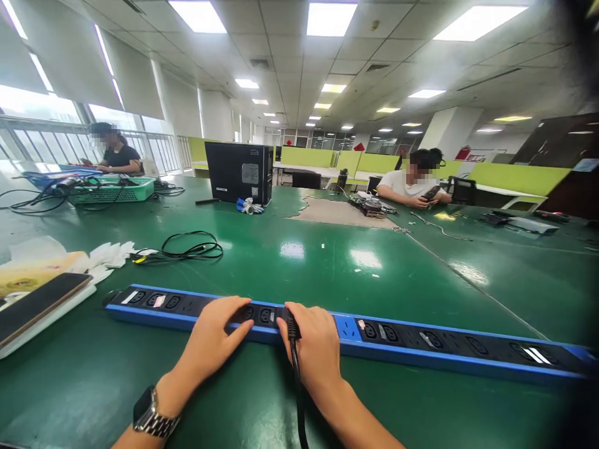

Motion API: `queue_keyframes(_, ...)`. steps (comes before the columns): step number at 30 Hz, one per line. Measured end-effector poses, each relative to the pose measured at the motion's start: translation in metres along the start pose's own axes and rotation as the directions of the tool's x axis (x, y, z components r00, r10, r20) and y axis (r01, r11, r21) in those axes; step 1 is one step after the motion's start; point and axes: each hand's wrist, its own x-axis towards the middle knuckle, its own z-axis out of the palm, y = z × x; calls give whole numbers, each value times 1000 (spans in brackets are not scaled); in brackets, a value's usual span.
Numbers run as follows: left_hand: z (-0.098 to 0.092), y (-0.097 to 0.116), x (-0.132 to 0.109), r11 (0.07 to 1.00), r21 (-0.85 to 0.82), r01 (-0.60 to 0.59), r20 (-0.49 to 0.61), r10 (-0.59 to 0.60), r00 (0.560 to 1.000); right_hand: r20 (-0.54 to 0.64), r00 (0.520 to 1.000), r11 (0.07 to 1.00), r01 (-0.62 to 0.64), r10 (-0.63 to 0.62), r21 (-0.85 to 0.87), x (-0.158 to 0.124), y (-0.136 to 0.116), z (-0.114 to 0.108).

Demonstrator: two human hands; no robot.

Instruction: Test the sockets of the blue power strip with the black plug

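A long blue and black power strip (407, 357) lies across the green table before me, with rows of black sockets along its top. My right hand (312, 340) grips a black power plug (292, 324) at a socket near the strip's middle; whether it is fully seated I cannot tell. From the plug a thick black cord (297, 386) runs down toward me. My left hand (218, 330) rests over the strip just left of the plug, thumb and fingers apart, holding nothing. A watch sits on the left wrist.
A phone (42, 305) and wrappings lie at left. Beyond the strip are a coiled black cable (191, 248), a black computer case (239, 171), a green basket (115, 191) with cables, and circuit parts (372, 206). Two people sit at the table's far sides, left and right.
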Motion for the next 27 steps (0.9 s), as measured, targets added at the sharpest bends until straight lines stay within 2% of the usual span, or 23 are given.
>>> queue_keyframes(3,8,14,5,997,-70,-29,37,31,999,20,1000,1000,-11,11,-14,-1,0,0)
queue_keyframes(8,17,35,15,987,-152,-58,109,75,991,190,980,998,-60,65,-32,4,-10,-1)
queue_keyframes(11,22,45,22,975,-193,-107,157,138,978,235,972,999,-22,11,42,-3,-2,-15)
queue_keyframes(13,27,48,26,968,-193,-158,185,194,964,213,976,997,26,-39,66,-16,26,-31)
queue_keyframes(15,33,47,26,968,-168,-188,176,217,960,144,989,1000,19,-18,-7,-32,75,-53)
queue_keyframes(18,37,44,23,969,-164,-183,78,198,977,-30,989,967,-149,146,-207,-56,161,-85)
queue_keyframes(20,38,52,24,961,-215,-173,-10,175,985,-73,978,940,-207,194,-273,-69,204,-99)
queue_keyframes(23,51,91,36,938,-288,-193,-70,181,981,-55,979,931,-205,198,-302,-80,228,-107)
queue_keyframes(25,75,133,49,926,-325,-192,-3,202,979,-29,983,935,-183,183,-303,-82,227,-108)
queue_keyframes(27,107,175,62,923,-360,-134,121,188,975,22,989,947,-135,148,-291,-85,224,-110)
